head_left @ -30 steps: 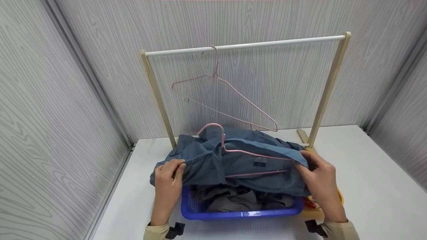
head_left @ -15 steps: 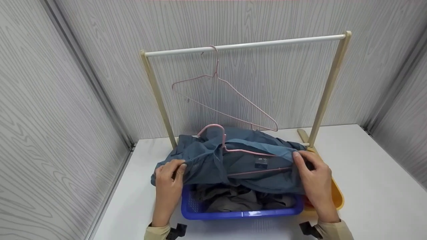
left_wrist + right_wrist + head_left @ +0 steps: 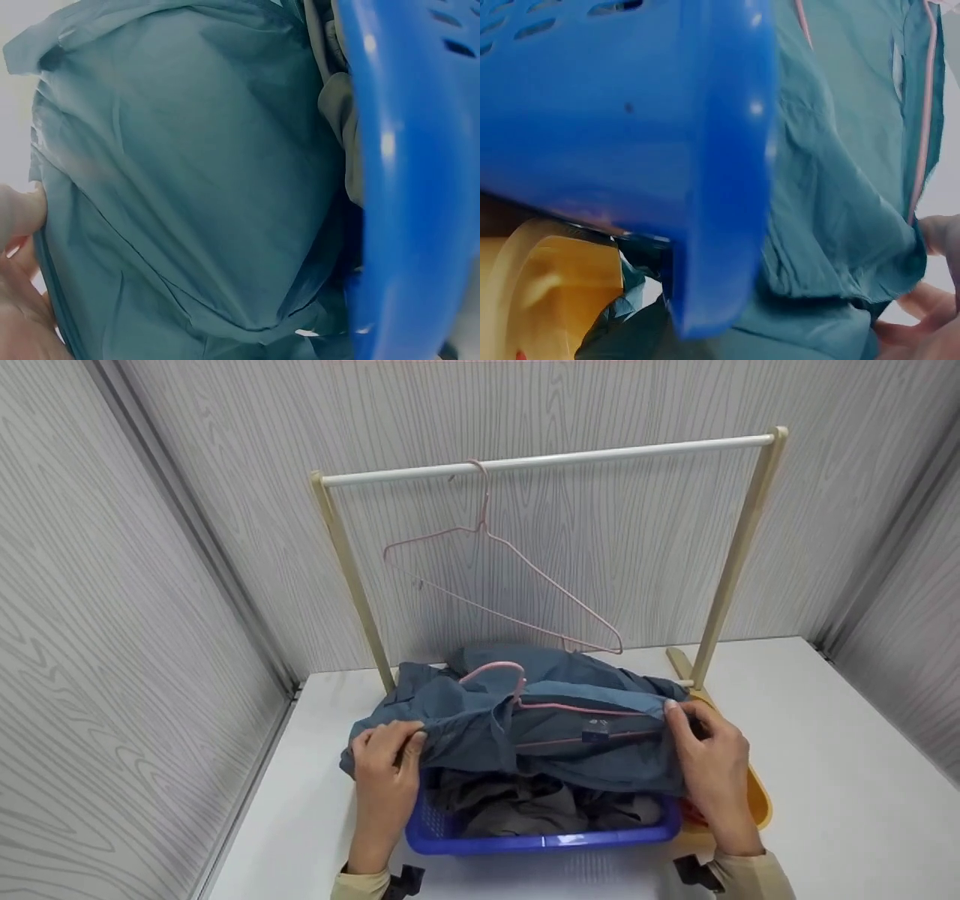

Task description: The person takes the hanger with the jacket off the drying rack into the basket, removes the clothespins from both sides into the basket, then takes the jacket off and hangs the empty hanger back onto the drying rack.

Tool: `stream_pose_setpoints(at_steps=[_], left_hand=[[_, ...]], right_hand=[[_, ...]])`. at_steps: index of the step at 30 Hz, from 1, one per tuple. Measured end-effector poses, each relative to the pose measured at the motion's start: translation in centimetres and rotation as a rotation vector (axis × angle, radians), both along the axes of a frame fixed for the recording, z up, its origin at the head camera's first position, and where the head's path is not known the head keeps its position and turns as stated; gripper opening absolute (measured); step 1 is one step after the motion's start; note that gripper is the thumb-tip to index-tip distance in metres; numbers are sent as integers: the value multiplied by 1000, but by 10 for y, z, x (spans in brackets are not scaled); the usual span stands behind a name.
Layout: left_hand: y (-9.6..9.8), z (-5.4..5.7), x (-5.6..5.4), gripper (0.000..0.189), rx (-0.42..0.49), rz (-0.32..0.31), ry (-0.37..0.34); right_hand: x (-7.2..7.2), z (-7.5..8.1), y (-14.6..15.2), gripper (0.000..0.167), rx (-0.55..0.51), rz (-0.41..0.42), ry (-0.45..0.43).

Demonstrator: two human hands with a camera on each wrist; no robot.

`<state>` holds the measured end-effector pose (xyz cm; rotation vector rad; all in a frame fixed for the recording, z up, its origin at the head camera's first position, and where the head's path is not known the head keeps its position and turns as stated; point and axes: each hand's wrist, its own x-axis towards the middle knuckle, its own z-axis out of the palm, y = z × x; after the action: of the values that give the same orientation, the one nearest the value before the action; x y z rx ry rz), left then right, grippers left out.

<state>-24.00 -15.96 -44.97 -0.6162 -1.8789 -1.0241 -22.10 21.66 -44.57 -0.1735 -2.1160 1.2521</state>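
A dark teal garment (image 3: 442, 701) with a small label inside lies across the back of a blue basket. Inside its opening sits a pink hanger (image 3: 570, 708), its hook sticking up out of the fabric. My left hand (image 3: 386, 772) pinches the garment's left edge between thumb and fingers. On the other side, my right hand (image 3: 712, 757) pinches the edge of the cloth near the hanger's right end. In the right wrist view the hanger's pink wire (image 3: 928, 112) runs along the fabric toward the fingers. The hanger's left end is hidden under the cloth.
The blue basket (image 3: 547, 841) holds dark grey clothes (image 3: 525, 810). A yellow container (image 3: 759, 802) stands right of it, partly behind my right hand. Behind, a rack with a white rail (image 3: 622, 455) carries another pink hanger (image 3: 551, 581), bare.
My right hand has shifted left along the cloth edge, then slightly back right. The hanger in the garment has slid right, its hook sinking lower. My left hand keeps its pinch.
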Motion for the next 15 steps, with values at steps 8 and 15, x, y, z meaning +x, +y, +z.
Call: stream_pose_setpoints(at_steps=[8, 15], left_hand=[[-15, 3, -2, 7, -13, -90, 56], [-21, 3, -6, 20, -75, -149, 126]], right_hand=[[-1, -1, 1, 22, -46, 45, 169], [5, 7, 0, 19, -20, 56, 168]])
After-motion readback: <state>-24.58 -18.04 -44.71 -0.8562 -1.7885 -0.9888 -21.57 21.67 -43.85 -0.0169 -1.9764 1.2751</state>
